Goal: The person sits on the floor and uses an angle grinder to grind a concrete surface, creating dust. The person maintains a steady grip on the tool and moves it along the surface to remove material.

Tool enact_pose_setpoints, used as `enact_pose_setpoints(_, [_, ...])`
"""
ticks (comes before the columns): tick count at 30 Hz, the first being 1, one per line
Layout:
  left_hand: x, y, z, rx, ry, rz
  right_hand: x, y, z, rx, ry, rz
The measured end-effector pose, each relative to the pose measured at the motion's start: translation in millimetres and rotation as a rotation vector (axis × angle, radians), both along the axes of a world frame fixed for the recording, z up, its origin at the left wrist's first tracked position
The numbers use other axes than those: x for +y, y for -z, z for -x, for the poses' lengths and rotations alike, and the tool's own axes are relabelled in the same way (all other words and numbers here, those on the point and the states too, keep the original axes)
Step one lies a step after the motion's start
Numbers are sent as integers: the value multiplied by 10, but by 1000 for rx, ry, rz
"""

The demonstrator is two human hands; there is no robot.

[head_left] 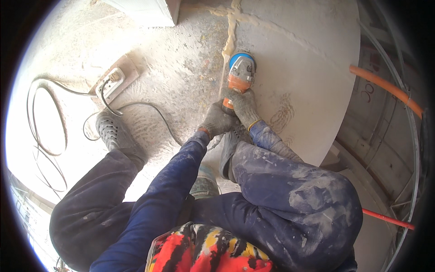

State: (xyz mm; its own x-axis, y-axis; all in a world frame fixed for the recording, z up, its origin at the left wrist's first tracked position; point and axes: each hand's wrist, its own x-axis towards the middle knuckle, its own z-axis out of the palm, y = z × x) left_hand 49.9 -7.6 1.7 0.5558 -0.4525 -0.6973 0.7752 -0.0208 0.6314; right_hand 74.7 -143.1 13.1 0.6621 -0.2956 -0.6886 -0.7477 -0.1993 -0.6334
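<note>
An orange and grey angle grinder (240, 79) with a blue disc (236, 59) sits low over the dusty pale surface, beside a raised cream-coloured filler seam (230, 38). Both my hands wear grey knit gloves. My left hand (218, 120) is wrapped round the rear end of the grinder's body. Just ahead of it and to the right, my right hand (244, 106) grips the orange part of the body. I cannot tell whether the disc touches the surface. Part of the handle is hidden under the gloves.
At the left, a white power strip (114, 81) on a board has a plug in it. A dark cable (158, 111) runs from there toward my hands, with loops farther left. A white block (149, 11) stands at the far side. Past the surface's curved right edge are an orange pipe (385, 88) and metal framing.
</note>
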Motion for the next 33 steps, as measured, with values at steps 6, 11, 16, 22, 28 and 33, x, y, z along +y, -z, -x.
enact_pose_setpoints(6, [1,8,0,-7,3,-2,0,-1,-2,80,37,-4])
enact_pose_setpoints(11, [-1,81,56,-1,-3,16,1,-1,-6,72,-7,1])
enact_pose_setpoints(16, [-27,110,88,-14,-40,14,-28,14,-21,95,-47,12])
enact_pose_setpoints(22, [-34,25,63,18,-61,25,-16,45,-5,106,-26,33])
enact_pose_setpoints(28, [-27,-57,33,28,-69,41,-37,73,-16,123,-72,29])
enact_pose_setpoints(33, [-29,-69,44,31,-75,31,0,-20,-26,99,-50,2])
